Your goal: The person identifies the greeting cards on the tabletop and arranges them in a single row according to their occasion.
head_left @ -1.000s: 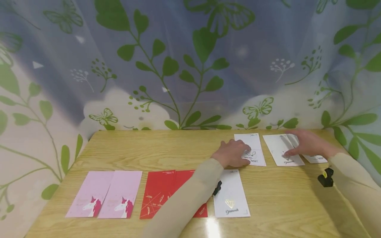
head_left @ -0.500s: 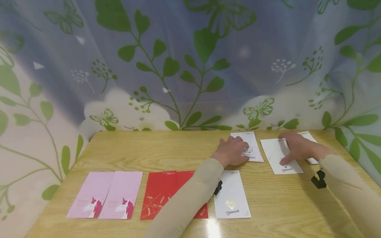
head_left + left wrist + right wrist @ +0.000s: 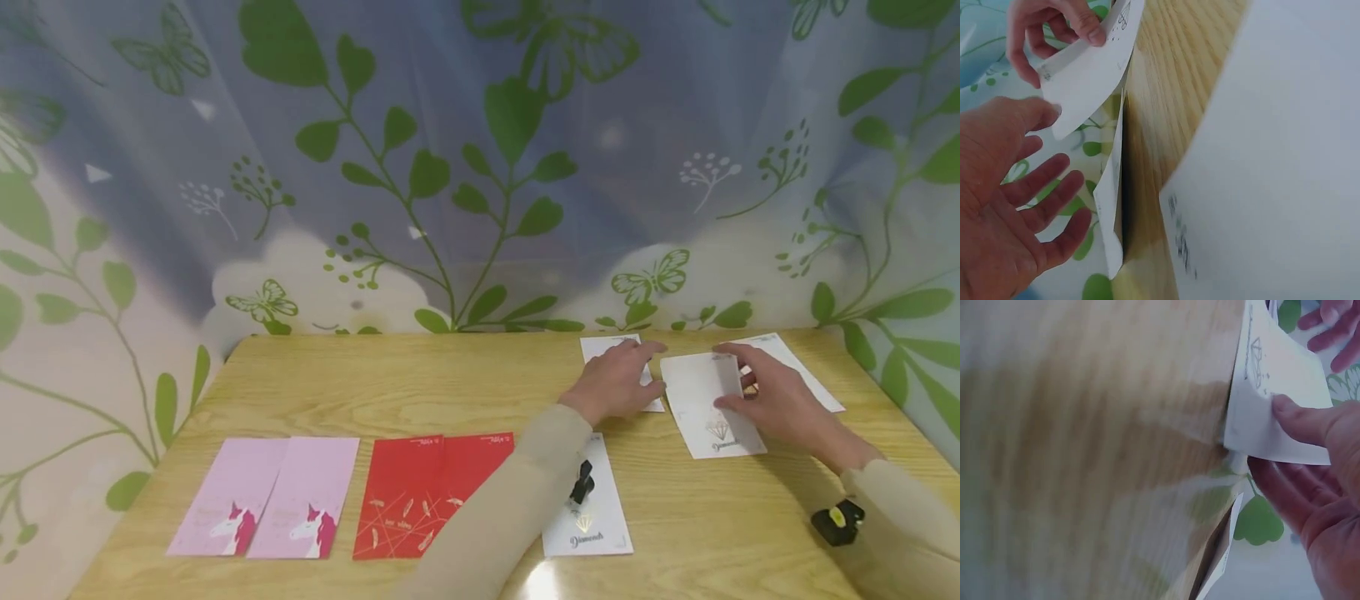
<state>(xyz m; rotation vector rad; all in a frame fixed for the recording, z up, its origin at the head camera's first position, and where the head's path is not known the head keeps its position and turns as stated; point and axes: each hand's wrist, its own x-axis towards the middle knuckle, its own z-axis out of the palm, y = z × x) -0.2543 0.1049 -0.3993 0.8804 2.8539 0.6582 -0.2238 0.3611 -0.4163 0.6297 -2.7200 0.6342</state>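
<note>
"Diamonds" on the near white envelope (image 3: 587, 508); other print illegible.

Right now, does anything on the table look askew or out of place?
Mostly tidy: the pink envelopes and red envelopes lie in neat pairs. The odd one is the white diamond envelope pinched by the right hand; its far edge is lifted and it sits skewed. The left hand rests open beside it.

white envelope (image 3: 587, 497) partly hidden by left sleeve (image 3: 510, 508), its gold lettering too small to read
</note>
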